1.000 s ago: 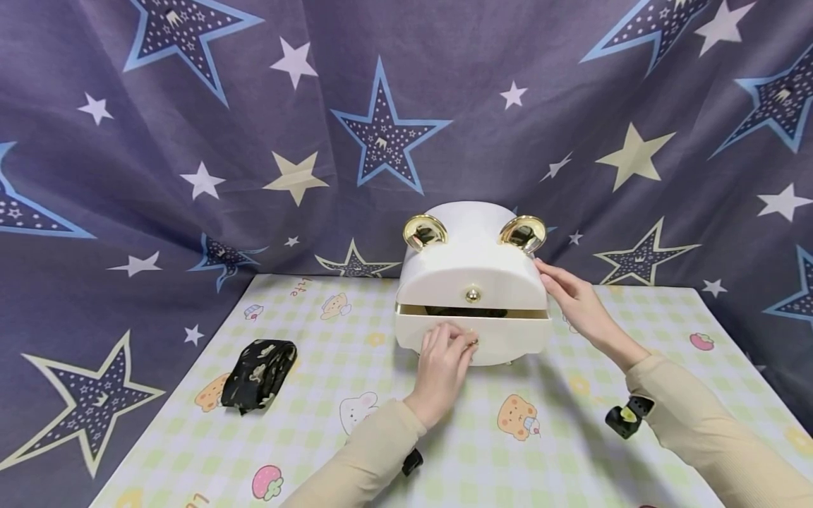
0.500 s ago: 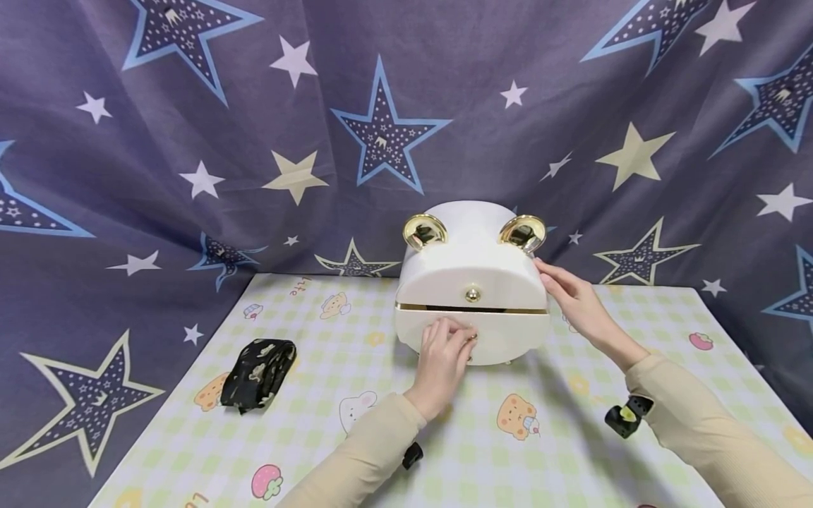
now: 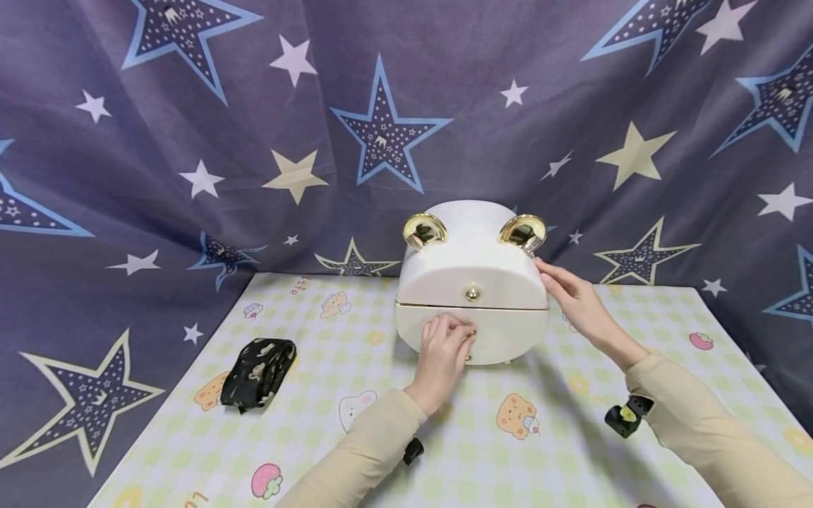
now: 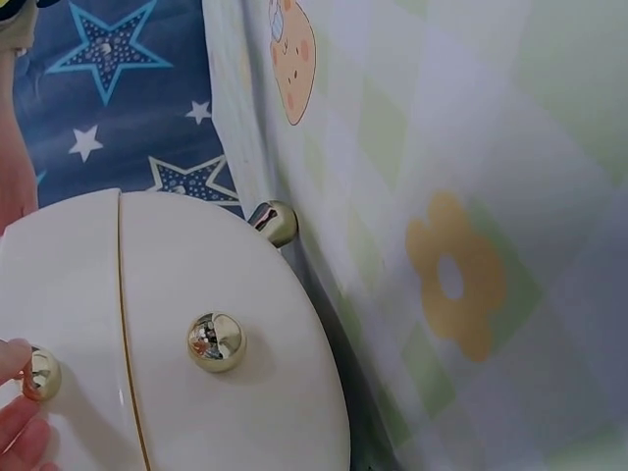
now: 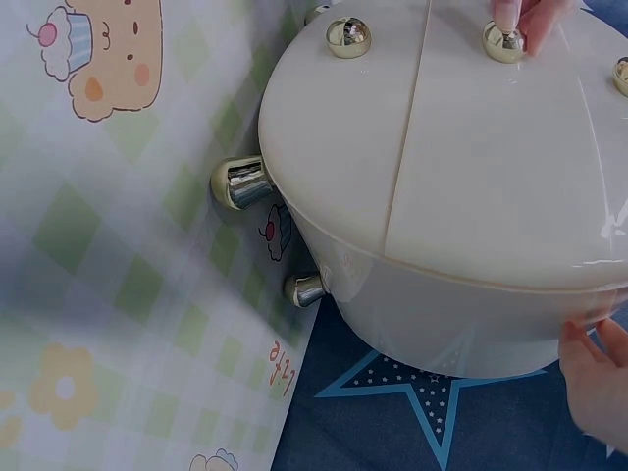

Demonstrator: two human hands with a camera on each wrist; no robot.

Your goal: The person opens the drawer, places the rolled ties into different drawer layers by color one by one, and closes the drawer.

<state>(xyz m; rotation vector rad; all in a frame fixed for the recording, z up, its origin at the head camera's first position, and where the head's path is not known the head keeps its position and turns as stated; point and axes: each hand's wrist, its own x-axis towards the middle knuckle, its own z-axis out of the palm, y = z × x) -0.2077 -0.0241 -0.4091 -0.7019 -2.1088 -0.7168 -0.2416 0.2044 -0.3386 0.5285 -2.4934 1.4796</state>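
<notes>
A white rounded drawer box [image 3: 470, 240] with gold ears, knobs and feet stands at the back of the table. My left hand [image 3: 438, 360] is at its front, pinching the gold middle-drawer knob [image 4: 44, 375] between thumb and fingers. That drawer sits flush under a thin gold line. An upper knob [image 3: 472, 293] and a lower knob [image 4: 216, 341] are untouched. My right hand [image 3: 581, 307] rests its extended fingertips against the box's right side, below the right gold ear [image 3: 524, 233]; the right wrist view shows these fingertips [image 5: 579, 339] on the white side wall.
A folded black cloth-like bundle [image 3: 259, 374] with a pale pattern lies on the left of the table. The table wears a green-and-white checked cover [image 3: 495, 466] with cartoon prints. Behind the box hangs a purple-blue star curtain [image 3: 495, 162].
The middle drawer has slid in, and the dark gap above it has narrowed to a thin line. My left hand went slightly forward with the knob; my right hand stayed in place.
</notes>
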